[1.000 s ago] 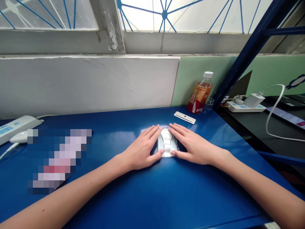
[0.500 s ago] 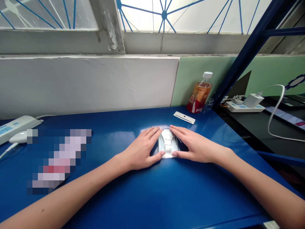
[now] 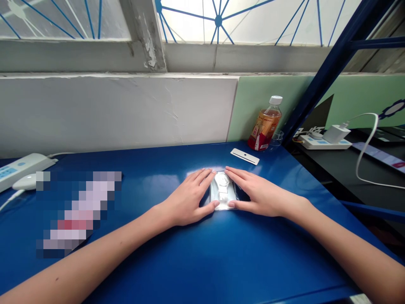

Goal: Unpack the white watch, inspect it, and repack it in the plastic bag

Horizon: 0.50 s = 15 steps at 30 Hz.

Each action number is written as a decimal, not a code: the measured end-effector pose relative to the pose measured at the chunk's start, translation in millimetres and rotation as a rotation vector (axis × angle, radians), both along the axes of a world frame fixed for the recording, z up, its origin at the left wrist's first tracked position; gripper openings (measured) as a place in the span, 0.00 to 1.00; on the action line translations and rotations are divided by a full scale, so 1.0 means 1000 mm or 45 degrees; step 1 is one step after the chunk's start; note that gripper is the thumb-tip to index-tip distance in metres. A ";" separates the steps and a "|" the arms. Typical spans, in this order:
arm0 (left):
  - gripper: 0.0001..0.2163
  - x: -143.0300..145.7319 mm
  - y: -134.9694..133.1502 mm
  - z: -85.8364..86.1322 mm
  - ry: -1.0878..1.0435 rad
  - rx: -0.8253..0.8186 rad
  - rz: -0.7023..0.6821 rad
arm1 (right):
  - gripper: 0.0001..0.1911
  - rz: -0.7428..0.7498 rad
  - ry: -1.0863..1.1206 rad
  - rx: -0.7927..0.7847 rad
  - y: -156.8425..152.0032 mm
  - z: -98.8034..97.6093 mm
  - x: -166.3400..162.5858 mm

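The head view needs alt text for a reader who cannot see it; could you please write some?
A person's left hand and right hand flank a small clear packet with pale contents on a blue table, thumbs at its near corners. Beyond it are a flat white strip and a white-capped bottle.

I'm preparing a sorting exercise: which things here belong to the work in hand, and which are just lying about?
Seemingly in use: packet, left hand, right hand.

Seemingly just lying about: bottle, card, left power strip, right power strip, charger, blurred item.
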<state>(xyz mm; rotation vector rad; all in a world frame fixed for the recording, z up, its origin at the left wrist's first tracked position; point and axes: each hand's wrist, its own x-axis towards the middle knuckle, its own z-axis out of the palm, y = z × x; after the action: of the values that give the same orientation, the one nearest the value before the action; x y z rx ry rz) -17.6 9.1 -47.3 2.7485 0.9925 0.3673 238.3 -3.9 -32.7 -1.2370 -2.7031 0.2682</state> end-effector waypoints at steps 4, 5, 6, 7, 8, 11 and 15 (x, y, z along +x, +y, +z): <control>0.32 0.000 0.000 0.000 -0.021 -0.008 -0.001 | 0.47 -0.002 -0.037 -0.003 0.000 0.001 0.000; 0.32 0.000 0.000 0.000 -0.026 -0.008 0.000 | 0.47 -0.001 -0.041 -0.002 0.000 0.001 0.000; 0.32 0.000 0.000 0.000 -0.029 -0.008 0.001 | 0.47 0.000 -0.044 0.000 0.000 0.001 0.000; 0.32 0.000 0.000 0.000 -0.032 -0.006 0.002 | 0.47 0.001 -0.046 0.002 0.000 0.001 0.000; 0.32 0.000 0.000 0.000 -0.036 -0.006 0.002 | 0.47 0.000 -0.049 0.004 0.000 0.001 0.000; 0.32 0.000 0.000 -0.001 -0.045 -0.007 0.002 | 0.47 -0.003 -0.060 0.006 0.000 0.001 0.000; 0.32 0.000 0.000 0.000 -0.030 -0.022 0.000 | 0.46 -0.003 -0.049 0.012 0.000 0.000 0.000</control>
<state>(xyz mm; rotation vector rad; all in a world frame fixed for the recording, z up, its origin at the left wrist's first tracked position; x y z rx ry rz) -17.8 8.8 -47.3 2.7223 0.9850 0.3887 238.0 -3.8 -32.3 -1.2552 -2.7316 0.2332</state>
